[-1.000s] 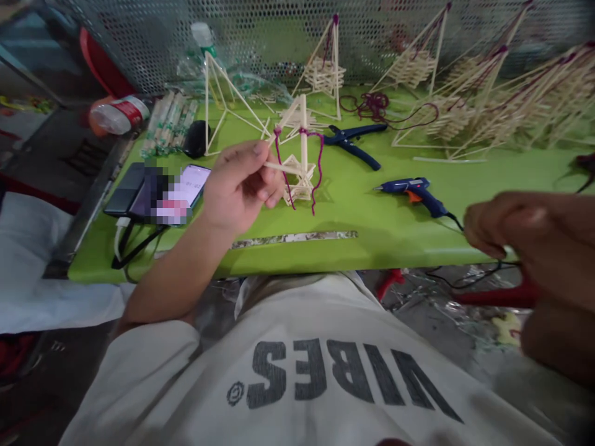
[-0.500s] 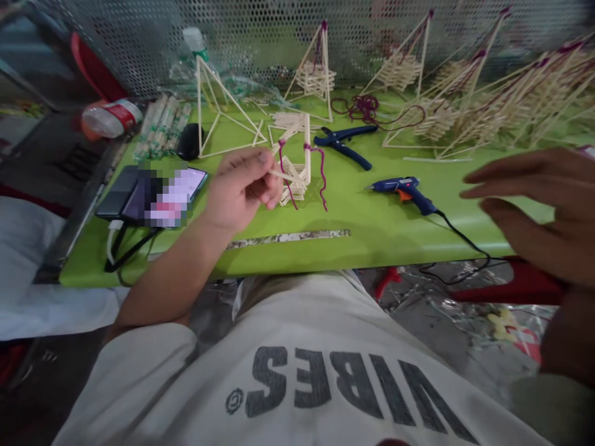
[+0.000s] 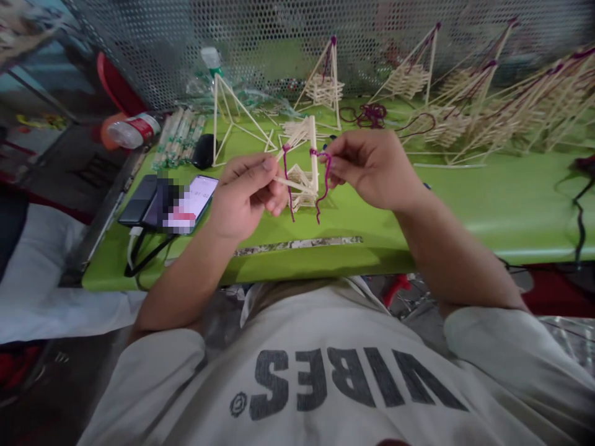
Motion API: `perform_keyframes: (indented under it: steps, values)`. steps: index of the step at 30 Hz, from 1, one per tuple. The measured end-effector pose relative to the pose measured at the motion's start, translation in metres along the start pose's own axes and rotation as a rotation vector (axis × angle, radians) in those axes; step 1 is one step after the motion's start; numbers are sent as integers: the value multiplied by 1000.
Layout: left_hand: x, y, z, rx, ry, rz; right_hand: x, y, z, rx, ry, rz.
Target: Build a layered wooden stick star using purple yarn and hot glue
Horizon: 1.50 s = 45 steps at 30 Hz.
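Green worktop (image 3: 488,210), perforated metal (image 3: 149,43) behind; stick frame (image 3: 315,170) between hands; left hand (image 3: 251,195), fingers pinching one stick (image 3: 297,185); right hand (image 3: 372,167), fingers at purple yarn (image 3: 328,173), grip unclear; steady frame, light tension advisable

This strikes me as a small craft workshop, going by the stick pyramids (image 3: 324,90) lining a green counter (image 3: 469,214), bundled sticks (image 3: 179,137) and tangled purple yarn (image 3: 370,116)

Perforated metal panel (image 3: 167,37) behind green tabletop (image 3: 465,210) — red chair back (image 3: 116,80) leftward.
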State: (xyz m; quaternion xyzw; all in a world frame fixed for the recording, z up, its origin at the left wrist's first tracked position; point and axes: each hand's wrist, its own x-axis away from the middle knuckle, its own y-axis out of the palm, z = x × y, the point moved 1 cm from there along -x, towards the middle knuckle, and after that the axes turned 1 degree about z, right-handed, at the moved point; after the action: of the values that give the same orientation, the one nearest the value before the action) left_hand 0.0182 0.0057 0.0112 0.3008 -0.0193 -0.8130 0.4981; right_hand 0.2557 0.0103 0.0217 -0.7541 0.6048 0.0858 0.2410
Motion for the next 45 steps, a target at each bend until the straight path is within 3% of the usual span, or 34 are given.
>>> perform_keyframes:
  steps: [4, 7, 11, 16, 20, 24, 30, 39, 45]
  values:
    - [2, -1, 3, -83, -3, -48, 9, 14, 0, -262, -57, 220]
    - [4, -1, 4, -163, -7, -61, 22, 19, -3, -329, -66, 273]
    - [8, -3, -1, -237, -14, -67, 38, 18, -5, -358, -19, 231]
    - [10, -8, -10, -281, 1, -124, 45, 17, -9, -440, -86, 94]
    - [10, -9, -13, -314, 30, -175, 45, 15, -12, -463, -3, 49]
    - [10, -6, -14, -322, 37, -143, 41, 12, -12, -483, 58, 12]
    - [11, -4, -14, -367, 17, -121, 41, 7, -13, -445, 78, 11]
    - [11, -4, -9, -360, 31, -210, 35, 8, -8, -434, -48, 15]
    - [10, -5, -8, -368, 67, -212, 36, 7, 0, -403, -54, 49]
